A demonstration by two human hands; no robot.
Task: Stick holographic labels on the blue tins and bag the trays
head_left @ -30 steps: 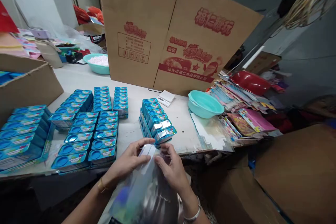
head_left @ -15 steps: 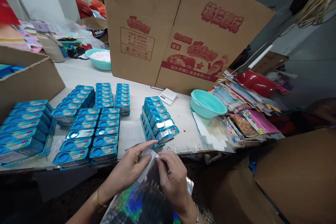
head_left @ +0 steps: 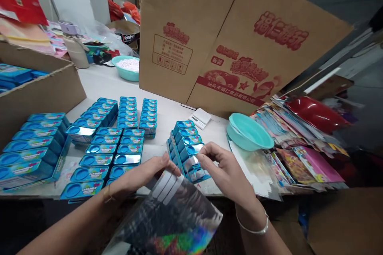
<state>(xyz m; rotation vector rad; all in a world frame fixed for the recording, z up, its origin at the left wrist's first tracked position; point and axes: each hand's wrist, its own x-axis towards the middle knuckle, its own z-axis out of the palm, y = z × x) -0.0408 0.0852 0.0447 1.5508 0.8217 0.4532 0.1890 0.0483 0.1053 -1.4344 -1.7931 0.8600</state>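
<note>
My left hand (head_left: 155, 169) grips the top end of a shiny, see-through sheet (head_left: 176, 219) with rainbow glints. White strips (head_left: 167, 185) run across that end, beside my fingertips. Thumb and forefinger of my right hand (head_left: 224, 169) are pinched together over a row of blue tins (head_left: 187, 131) standing in a blue display tray. Whatever those fingers hold, if anything, is too small to make out. They hide part of the tins at the near end of the row.
More blue tins (head_left: 95, 173) stand in rows on the left of the white table, by an open carton (head_left: 68, 87). A large cardboard box (head_left: 179, 8) rises behind a small white scale (head_left: 201, 118). Right of it are a turquoise basin (head_left: 251, 131) and stacked printed packets (head_left: 305, 163).
My right hand has left the sheet and moved up and right to the tins, fingers pinched. My left hand keeps hold of the sheet, whose white strips now show. The view has shifted.
</note>
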